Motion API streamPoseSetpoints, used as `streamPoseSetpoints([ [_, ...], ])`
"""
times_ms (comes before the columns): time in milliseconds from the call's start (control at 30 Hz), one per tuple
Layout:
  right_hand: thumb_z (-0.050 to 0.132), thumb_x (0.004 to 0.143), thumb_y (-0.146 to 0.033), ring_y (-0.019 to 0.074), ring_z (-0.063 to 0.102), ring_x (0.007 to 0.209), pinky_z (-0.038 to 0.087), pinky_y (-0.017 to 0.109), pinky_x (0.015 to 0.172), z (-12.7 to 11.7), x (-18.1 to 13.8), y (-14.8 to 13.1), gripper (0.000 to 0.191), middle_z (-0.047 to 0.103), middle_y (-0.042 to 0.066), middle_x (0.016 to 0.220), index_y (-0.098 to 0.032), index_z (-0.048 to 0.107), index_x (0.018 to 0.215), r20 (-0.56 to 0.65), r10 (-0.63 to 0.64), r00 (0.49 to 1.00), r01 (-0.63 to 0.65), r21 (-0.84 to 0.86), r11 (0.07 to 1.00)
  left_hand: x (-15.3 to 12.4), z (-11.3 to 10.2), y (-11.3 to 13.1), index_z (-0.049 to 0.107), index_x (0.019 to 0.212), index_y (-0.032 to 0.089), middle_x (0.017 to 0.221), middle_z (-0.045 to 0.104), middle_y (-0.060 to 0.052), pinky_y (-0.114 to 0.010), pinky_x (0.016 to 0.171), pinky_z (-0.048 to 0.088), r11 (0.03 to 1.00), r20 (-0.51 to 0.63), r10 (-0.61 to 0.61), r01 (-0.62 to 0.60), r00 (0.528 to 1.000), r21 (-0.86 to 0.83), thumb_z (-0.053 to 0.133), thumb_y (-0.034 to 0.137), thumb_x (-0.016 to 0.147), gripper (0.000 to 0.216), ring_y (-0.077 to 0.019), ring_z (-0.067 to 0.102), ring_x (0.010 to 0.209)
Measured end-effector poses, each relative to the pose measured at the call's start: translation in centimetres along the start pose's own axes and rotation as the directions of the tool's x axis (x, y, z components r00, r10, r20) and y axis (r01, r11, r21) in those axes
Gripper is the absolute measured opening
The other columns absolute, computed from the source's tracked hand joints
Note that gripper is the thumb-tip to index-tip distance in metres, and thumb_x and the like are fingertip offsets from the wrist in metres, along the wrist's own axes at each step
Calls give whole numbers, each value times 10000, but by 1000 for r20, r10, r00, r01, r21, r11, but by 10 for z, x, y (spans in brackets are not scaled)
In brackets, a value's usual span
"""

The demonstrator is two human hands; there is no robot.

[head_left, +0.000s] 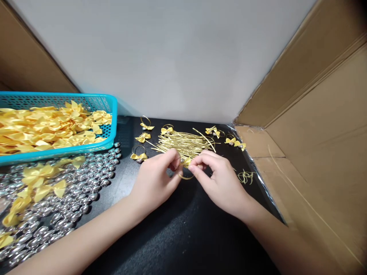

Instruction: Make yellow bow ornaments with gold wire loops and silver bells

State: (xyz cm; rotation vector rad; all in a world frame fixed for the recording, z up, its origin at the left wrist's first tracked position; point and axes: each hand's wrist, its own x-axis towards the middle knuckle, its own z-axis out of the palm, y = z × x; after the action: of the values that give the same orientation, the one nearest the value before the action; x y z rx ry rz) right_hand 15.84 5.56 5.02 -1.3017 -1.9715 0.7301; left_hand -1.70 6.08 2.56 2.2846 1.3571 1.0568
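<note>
Between my hands is a yellow ribbon bow with a gold twist tie curving below it in a loop. My left hand pinches the left side of this piece with thumb and forefinger. From the other side, my right hand closes its fingertips on the bow's right edge. The fingertips partly hide the bow, and a small silver bead seems to sit at its middle. Just beyond both hands lies a loose pile of gold twist ties.
A turquoise basket of yellow bows stands at the left. Silver beads spread before it, with several bows on top. Looped bow pieces lie around the pile. Gold scraps rest at right, near the cardboard wall. A white panel rises behind.
</note>
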Motion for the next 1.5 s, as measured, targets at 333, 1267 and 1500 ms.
streamPoseSetpoints([
  [333,562,871,-128,134,523,650,418,257,604,0,6,12,164,616,2,721,-185,605,723,-146,51,988,-44,47,998,-3,5,3,419,707,222,627,567,42,-214,539,411,986,13,141,-141,990,93,503,60,770,194,-120,549,551],
  [1267,581,921,-165,190,598,911,416,376,885,20,-10,1,128,703,16,898,-227,624,818,-50,-303,952,298,-88,950,2,2,0,379,703,225,599,471,83,-208,537,380,973,-89,-150,131,985,-191,567,164,793,217,-88,447,538],
  [1500,538,937,-165,184,607,853,440,363,862,18,-6,9,135,696,38,844,-197,606,825,75,-442,894,447,-72,892,4,5,-5,362,738,233,640,486,70,-222,551,421,837,-66,-301,230,951,-497,608,194,816,261,-96,475,577],
])
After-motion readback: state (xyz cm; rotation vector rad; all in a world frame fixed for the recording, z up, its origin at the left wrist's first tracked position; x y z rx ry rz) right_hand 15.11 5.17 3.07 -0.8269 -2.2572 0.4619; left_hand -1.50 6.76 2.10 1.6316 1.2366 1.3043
